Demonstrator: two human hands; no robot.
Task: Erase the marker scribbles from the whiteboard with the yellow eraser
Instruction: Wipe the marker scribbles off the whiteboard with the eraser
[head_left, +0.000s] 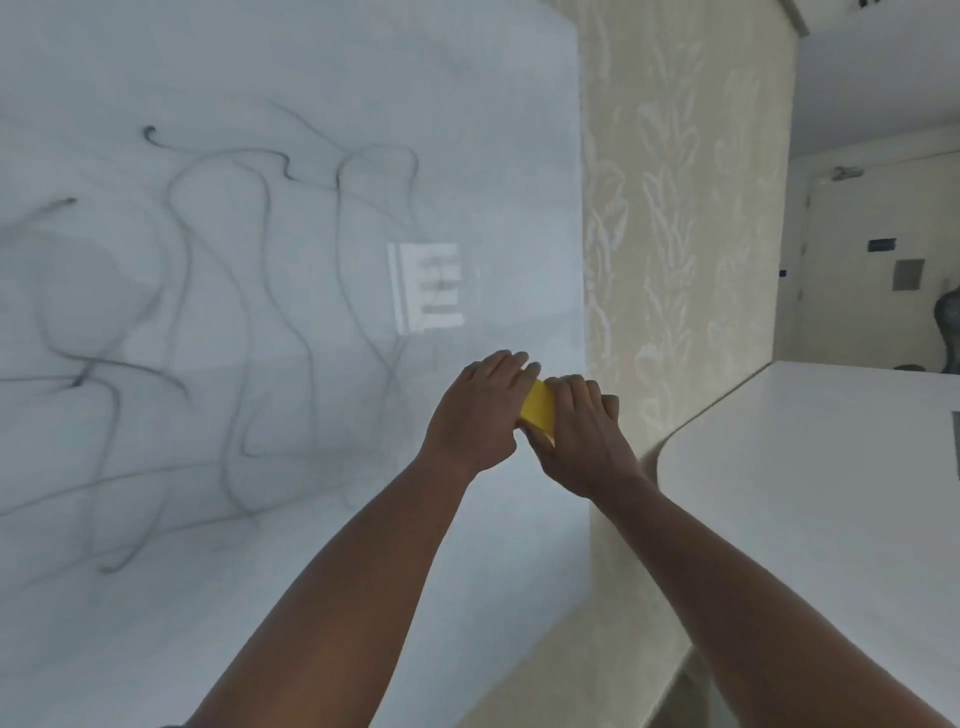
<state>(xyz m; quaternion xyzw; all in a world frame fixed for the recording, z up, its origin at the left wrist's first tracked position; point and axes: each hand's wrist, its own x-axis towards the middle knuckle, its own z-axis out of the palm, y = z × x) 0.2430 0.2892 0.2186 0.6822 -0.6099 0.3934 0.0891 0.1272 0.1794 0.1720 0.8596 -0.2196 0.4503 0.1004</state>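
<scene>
The whiteboard (291, 62) fills the left and middle of the head view, mounted on the wall. Black marker scribbles (244, 322) loop across its left half, from the top down to the lower left. The yellow eraser (537, 406) is held near the board's right edge, just in front of its surface. My left hand (480, 408) grips the eraser from the left, and my right hand (582, 431) grips it from the right. Fingers cover much of the eraser. The eraser sits to the right of the scribbles, apart from them.
A cream patterned wall strip (675, 234) borders the board on the right. A white countertop (810, 493) juts out at right, close to my right forearm. A pale window reflection (428, 286) shows on the board above my hands.
</scene>
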